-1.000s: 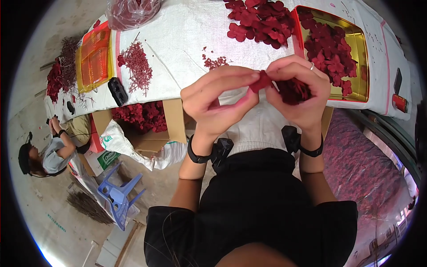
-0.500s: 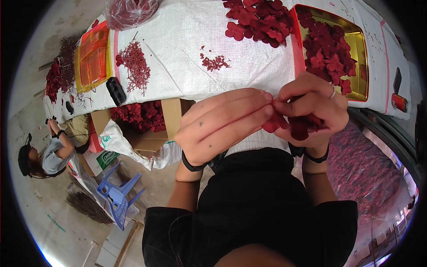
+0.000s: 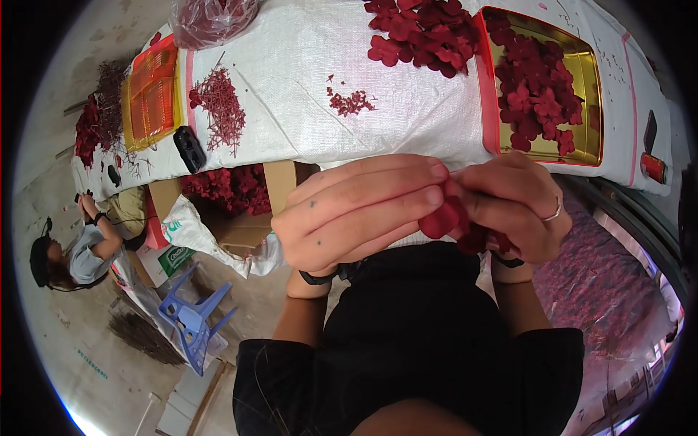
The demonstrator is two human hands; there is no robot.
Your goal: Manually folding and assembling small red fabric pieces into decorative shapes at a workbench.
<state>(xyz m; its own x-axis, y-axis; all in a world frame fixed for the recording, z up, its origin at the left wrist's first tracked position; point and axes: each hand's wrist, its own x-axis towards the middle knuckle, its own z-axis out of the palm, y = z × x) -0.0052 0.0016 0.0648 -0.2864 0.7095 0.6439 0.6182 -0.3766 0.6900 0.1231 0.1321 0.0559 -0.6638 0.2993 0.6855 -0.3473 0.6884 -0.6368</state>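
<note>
Red petals (image 3: 445, 218) in fingers (image 3: 407, 190), gold tray (image 3: 590, 109) w/ petals

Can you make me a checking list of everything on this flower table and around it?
Surface: long table under a white woven cover.
Job's things: dark red fabric petals pinched between both hands; loose petal pile; gold tray holding more petals.
Clutter: red stem pile, small petal scraps, orange tray, black object, plastic bag.
Hands: left hand and right hand both closed on the petals; ring on the right.
Cables: nothing seen.
Surroundings: cardboard box of red flowers under the table, blue plastic chair, another person sitting on the floor.
</note>
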